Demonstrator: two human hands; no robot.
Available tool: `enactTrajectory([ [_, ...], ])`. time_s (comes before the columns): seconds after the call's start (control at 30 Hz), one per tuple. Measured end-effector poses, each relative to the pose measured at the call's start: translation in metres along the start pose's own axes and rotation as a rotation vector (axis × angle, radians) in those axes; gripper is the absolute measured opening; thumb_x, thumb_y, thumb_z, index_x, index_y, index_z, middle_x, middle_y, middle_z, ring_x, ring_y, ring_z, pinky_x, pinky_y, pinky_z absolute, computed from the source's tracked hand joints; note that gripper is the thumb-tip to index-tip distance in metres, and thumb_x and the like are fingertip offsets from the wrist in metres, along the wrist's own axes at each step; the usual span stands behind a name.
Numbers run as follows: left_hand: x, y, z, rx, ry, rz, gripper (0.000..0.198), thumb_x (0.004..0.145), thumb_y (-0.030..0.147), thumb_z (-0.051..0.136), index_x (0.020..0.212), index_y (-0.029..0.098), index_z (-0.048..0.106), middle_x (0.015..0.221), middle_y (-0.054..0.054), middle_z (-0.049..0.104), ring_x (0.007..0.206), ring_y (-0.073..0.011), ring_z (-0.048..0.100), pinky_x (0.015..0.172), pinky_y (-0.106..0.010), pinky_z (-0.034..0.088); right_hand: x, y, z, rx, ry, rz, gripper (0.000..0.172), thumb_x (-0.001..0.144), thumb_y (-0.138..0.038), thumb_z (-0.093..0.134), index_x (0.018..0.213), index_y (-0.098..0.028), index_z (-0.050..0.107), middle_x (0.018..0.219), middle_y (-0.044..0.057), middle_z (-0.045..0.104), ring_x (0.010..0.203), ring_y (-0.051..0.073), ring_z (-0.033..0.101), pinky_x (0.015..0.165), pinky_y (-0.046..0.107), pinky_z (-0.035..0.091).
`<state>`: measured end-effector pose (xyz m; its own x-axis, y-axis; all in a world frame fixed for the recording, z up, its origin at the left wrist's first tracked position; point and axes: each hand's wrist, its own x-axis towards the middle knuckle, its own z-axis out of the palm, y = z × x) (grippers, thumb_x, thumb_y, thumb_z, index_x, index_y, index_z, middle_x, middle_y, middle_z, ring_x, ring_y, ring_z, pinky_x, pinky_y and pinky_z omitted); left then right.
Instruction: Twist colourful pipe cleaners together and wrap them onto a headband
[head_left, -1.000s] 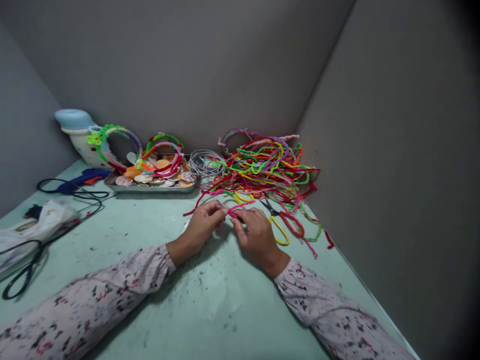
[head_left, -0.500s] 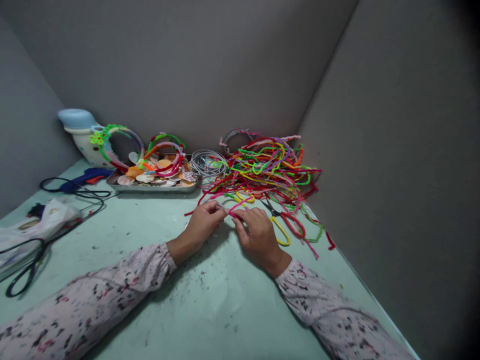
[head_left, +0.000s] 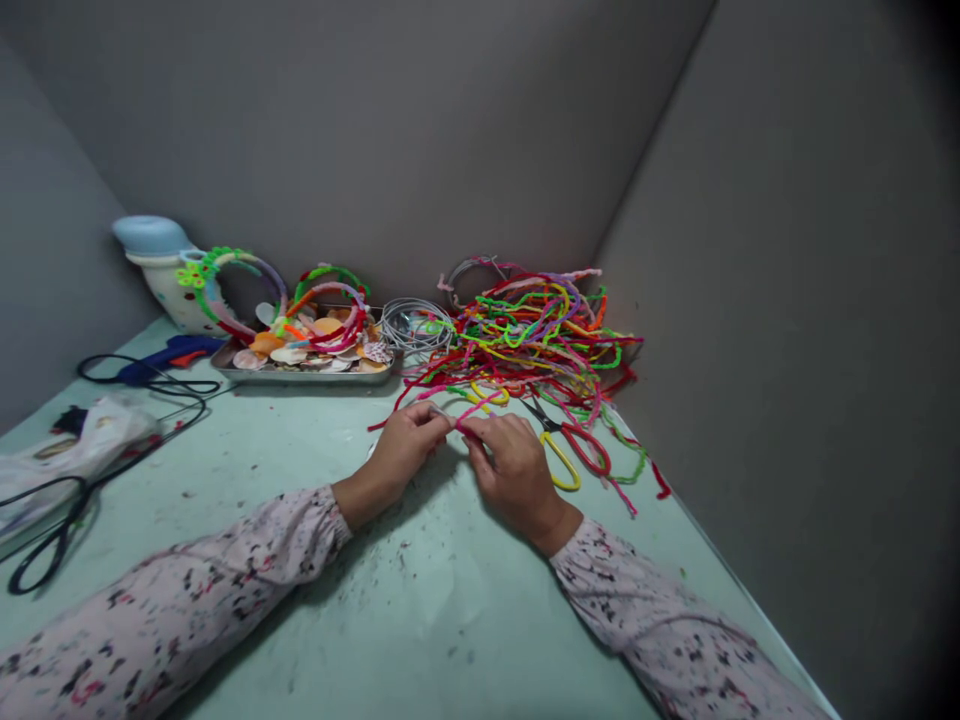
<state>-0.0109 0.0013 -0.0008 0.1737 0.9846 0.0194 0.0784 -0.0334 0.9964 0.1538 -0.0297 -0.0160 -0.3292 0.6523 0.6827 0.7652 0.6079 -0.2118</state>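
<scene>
My left hand (head_left: 409, 448) and my right hand (head_left: 511, 465) meet fingertip to fingertip on the green table (head_left: 315, 570). Both pinch a pink pipe cleaner (head_left: 472, 413) that runs between them and curls up past my right fingers. Just behind lies a big tangled heap of coloured pipe cleaners (head_left: 532, 335). Scissors with one yellow and one red handle (head_left: 566, 450) lie right of my right hand.
A metal tray (head_left: 300, 375) of shells and wrapped hoops stands at the back left, with a coil of white wire (head_left: 412, 325) beside it. Further left are a white-and-blue jug (head_left: 157, 265), a blue glue gun (head_left: 161, 358), black cables, black scissors (head_left: 45, 545) and a plastic bag (head_left: 75, 450). Grey walls close in.
Hands stay in place; the fingers shift slightly on the pink pipe cleaner, whose free end has risen a little.
</scene>
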Motion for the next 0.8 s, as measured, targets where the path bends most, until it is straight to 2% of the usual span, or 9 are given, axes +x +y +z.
enactTrajectory([
  [0.27, -0.0025, 0.0010, 0.0008, -0.045, -0.045, 0.037, 0.027, 0.078, 0.036, 0.059, 0.062, 0.017, 0.050, 0.053, 0.005, 0.047, 0.050, -0.0092, 0.042, 0.051, -0.022, 0.032, 0.0005, -0.0005, -0.0008, 0.039, 0.011, 0.033, 0.020, 0.093, -0.023, 0.048, 0.110, -0.020, 0.059, 0.089, 0.006, 0.066, 0.086, 0.021, 0.055, 0.078, 0.036, 0.040],
  [0.43, -0.0020, 0.0002, -0.0005, -0.012, -0.055, 0.068, 0.025, 0.077, 0.038, 0.063, 0.069, 0.016, 0.054, 0.055, 0.006, 0.047, 0.052, -0.0087, 0.041, 0.051, -0.021, 0.033, 0.0007, -0.0004, -0.0003, 0.039, 0.028, 0.037, 0.019, 0.093, -0.023, 0.048, 0.108, -0.019, 0.059, 0.089, 0.006, 0.066, 0.085, 0.021, 0.055, 0.077, 0.035, 0.040],
  [0.8, -0.0019, 0.0012, 0.0011, 0.033, 0.041, 0.012, 0.018, 0.073, 0.030, 0.058, 0.062, 0.016, 0.052, 0.053, 0.006, 0.046, 0.050, -0.0091, 0.041, 0.049, -0.022, 0.031, 0.0008, -0.0007, -0.0003, 0.016, -0.004, -0.011, 0.019, 0.094, -0.022, 0.047, 0.107, -0.019, 0.060, 0.085, 0.005, 0.065, 0.083, 0.020, 0.053, 0.074, 0.035, 0.037],
])
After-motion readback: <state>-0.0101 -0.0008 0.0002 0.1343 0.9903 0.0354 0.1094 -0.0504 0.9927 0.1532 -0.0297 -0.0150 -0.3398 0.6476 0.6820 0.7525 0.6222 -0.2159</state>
